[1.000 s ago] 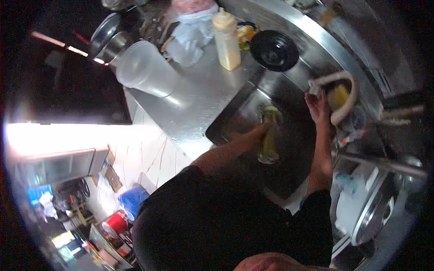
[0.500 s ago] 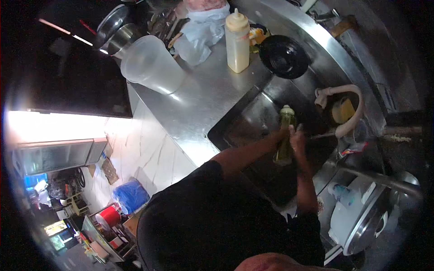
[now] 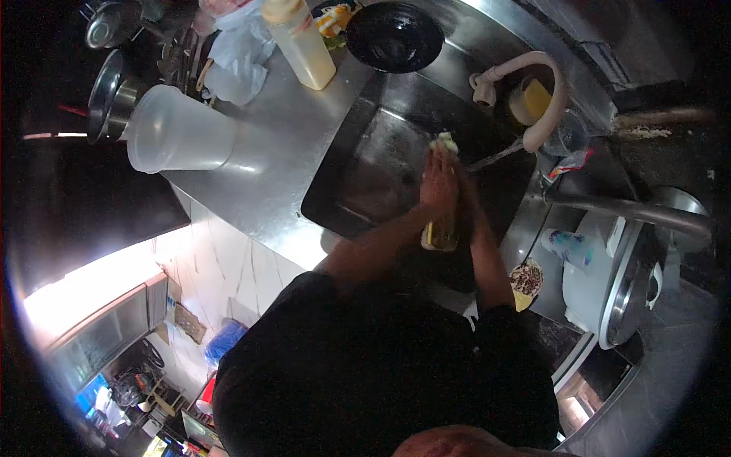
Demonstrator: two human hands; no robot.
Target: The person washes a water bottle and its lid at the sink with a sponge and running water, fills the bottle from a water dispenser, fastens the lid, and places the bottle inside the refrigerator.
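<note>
A squeeze bottle (image 3: 440,238) with yellow-green contents and a pale cap is in the dark sink (image 3: 324,186). My left hand (image 3: 438,181) lies along its upper part, fingers extended and pressed against it. On the bottle's right side is my right hand (image 3: 465,196), its fingers mostly hidden behind the left. The bottle sits between both hands; whether its base touches the sink cannot be seen. A stream of water runs beside the hands, just right of the cap.
A pale curved faucet hose (image 3: 561,99) arches at the sink's right. Behind the sink are a black round pan (image 3: 394,38) and a cream-filled squeeze bottle (image 3: 304,53). A clear plastic container (image 3: 183,131) lies on the steel counter (image 3: 266,164). A lidded white pot (image 3: 590,286) is at right.
The view has shifted, so the sink appears further left and higher. My hands have slid up the bottle towards its cap, and my left fingers are now straighter.
</note>
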